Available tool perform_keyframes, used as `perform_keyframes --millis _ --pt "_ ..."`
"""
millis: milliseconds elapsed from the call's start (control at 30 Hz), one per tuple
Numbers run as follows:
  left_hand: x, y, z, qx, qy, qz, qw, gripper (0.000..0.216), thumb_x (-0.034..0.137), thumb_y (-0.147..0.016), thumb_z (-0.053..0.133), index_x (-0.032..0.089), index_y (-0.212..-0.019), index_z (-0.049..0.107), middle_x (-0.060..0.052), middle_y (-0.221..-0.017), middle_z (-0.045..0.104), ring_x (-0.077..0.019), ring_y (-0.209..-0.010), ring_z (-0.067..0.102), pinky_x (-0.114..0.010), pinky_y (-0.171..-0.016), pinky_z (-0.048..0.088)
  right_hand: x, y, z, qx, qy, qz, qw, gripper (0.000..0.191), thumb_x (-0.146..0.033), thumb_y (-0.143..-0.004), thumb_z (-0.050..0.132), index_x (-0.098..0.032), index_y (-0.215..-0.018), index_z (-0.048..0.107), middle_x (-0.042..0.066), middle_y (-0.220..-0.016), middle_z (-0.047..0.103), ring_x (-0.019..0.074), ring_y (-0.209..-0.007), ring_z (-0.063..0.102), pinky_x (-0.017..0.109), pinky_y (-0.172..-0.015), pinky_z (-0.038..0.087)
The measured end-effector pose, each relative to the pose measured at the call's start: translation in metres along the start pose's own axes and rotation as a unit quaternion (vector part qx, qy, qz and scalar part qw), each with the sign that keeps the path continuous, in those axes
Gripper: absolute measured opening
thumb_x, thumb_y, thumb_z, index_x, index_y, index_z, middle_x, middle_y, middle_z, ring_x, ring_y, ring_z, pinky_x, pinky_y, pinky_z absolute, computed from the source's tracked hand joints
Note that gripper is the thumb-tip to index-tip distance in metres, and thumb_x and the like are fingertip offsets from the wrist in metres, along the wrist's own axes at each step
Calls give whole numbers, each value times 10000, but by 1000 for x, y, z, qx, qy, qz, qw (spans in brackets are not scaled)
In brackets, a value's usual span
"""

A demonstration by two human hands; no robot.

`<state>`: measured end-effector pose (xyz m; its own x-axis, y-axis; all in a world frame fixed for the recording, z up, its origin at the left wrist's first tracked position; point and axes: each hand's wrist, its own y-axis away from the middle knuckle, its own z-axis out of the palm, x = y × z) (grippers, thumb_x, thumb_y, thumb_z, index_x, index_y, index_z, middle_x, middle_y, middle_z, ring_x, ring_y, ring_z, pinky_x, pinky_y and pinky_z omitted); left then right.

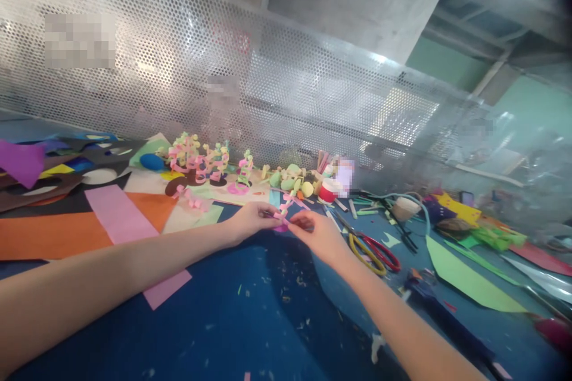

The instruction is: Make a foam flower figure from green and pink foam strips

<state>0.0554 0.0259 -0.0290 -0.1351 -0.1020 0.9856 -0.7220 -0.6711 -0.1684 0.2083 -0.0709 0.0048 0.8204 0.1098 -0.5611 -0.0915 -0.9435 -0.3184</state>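
My left hand [250, 221] and my right hand [315, 232] meet above the blue table [232, 315], fingers pinched. Between them they hold a small craft piece of curled pink paper strips [283, 209] on a magenta base. Both forearms reach in from the bottom of the head view. Just behind the hands stand several finished curled-paper figures [196, 161] in pink, yellow and green.
Sheets of orange [49, 235], pink [117, 214] and dark paper lie at the left. Scissors with yellow and red handles [373, 250] lie right of my right hand. A green paper piece [469, 280], a glue gun [429, 297], a small red-and-white pot [328, 191] and scraps fill the right. A perforated metal screen [268, 83] backs the table.
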Motion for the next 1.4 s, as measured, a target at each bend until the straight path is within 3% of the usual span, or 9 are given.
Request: perform_keyframes --millis 367,567,967,1400 --pt "0 -2 1 -28 -33 4 999 341 323 -599 730 144 -874 635 -34 -817 668 -164 -796 618 -318 -821 444 7 15 13 69 -56 -33 995 105 -243 -768 520 -198 -768 614 11 -742 656 152 -690 612 277 -697 481" --pt "-1 -3 2 -19 -56 -7 998 336 319 -601 722 130 -861 626 -45 -818 669 -167 -785 619 -323 -804 447 13 17 18 75 -67 -21 995 106 -273 -765 540 -199 -790 612 16 -767 652 156 -714 612 279 -711 482" --pt "-5 -5 3 -18 -43 -7 999 275 295 -598 728 136 -797 625 -4 -704 639 -140 -706 606 -294 -757 460 8 23 18 76 -5 -61 995 78 -218 -765 528 -207 -768 605 2 -755 637 149 -697 597 256 -677 457" --pt "-1 -1 5 -5 -70 -2 998 289 307 -598 717 137 -800 601 -17 -728 643 -147 -720 605 -281 -730 452 1 25 19 98 68 -62 991 59 -210 -722 531 -208 -671 560 -3 -664 605 158 -640 565 261 -621 421"
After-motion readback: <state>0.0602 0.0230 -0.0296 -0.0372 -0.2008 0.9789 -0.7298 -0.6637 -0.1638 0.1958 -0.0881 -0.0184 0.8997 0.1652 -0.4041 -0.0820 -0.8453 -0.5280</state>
